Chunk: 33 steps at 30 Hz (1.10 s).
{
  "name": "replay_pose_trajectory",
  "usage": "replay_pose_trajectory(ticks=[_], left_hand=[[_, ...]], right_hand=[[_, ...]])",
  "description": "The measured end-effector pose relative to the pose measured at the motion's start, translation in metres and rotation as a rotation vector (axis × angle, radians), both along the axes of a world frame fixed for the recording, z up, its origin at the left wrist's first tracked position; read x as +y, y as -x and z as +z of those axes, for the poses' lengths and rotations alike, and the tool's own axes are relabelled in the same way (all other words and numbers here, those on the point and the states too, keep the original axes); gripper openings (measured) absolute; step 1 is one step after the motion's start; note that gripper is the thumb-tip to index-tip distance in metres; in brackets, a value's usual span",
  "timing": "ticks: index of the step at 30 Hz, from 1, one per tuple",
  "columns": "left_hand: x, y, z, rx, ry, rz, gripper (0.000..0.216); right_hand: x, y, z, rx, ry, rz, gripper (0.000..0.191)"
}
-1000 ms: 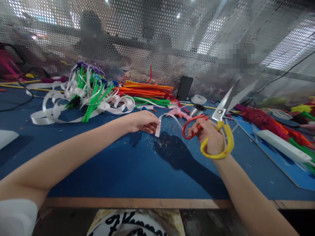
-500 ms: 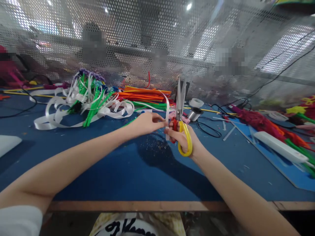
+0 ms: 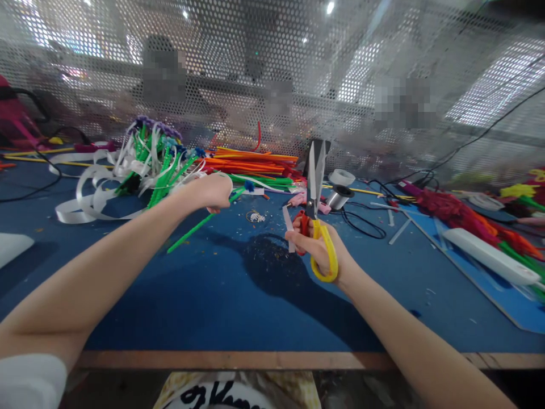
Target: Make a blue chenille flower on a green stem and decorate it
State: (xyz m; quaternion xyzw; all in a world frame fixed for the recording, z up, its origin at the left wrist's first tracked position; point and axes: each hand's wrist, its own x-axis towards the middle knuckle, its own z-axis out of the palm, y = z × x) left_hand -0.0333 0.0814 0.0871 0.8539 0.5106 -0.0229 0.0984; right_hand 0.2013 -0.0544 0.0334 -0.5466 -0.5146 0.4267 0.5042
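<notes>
Watching the feed from afar, I judged the main hazard to be the scissors: the right hand was closed through the red and yellow loops with the blades raised and only slightly parted, and any sweep of the left arm back across toward that hand could have met the bare tips. A short white ribbon strip stood just left of the right hand's fingers, seemingly tucked against them, though I could not tell how firmly. With that hand busy on the handles, I thought the strip could easily slip onto the blue table. The left hand, out beyond and to the left of the right, was curled shut around a green stem, close to the white ribbon tangle on its far left, where the stem might have snagged. The scissors' long axis ran nearly upright from the right hand, tips pointing up and away from me toward the mesh screen. The stem lay slanted, its blue-tipped end pointing right of the left hand and its bare end down toward me.
</notes>
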Motion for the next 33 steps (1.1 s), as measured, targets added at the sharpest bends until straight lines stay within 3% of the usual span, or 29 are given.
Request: replay_pose_trajectory(ticks=[3,6,10,13,15,17,19,25,29,33], left_hand=[[0.008,0.019,0.014,-0.06,-0.013,0.142,0.032],[0.015,0.031,0.015,-0.169,-0.096,0.212,0.035],[0.007,0.016,0.009,-0.233,-0.045,0.214,0.034],[-0.02,-0.018,0.001,-0.31,0.248,0.111,0.043],[-0.039,-0.043,-0.008,-0.57,0.677,0.055,0.046],[-0.053,-0.062,-0.019,-0.825,0.896,0.105,0.043],[-0.059,-0.073,-0.03,-0.972,0.99,0.205,0.035],[-0.05,-0.073,-0.047,-1.207,0.813,0.295,0.014],[-0.047,-0.074,-0.054,-1.321,0.65,0.268,0.016],[-0.051,-0.076,-0.059,-1.323,0.589,0.212,0.017]], right_hand=[[-0.001,0.0,-0.001,-0.037,-0.003,0.027,0.038],[-0.002,0.001,-0.001,-0.051,0.009,0.046,0.037],[-0.003,0.004,0.0,-0.011,0.022,0.018,0.037],[-0.006,0.006,-0.001,0.011,0.011,0.007,0.037],[-0.007,0.008,-0.002,0.012,0.001,0.012,0.038],[-0.009,0.008,-0.003,-0.009,-0.003,0.025,0.037],[-0.009,0.008,-0.004,-0.042,-0.006,0.037,0.035],[-0.006,0.006,-0.006,-0.045,0.024,0.013,0.037],[-0.007,0.004,-0.004,-0.041,0.035,-0.009,0.039],[-0.008,0.003,-0.001,-0.068,0.043,-0.055,0.035]])
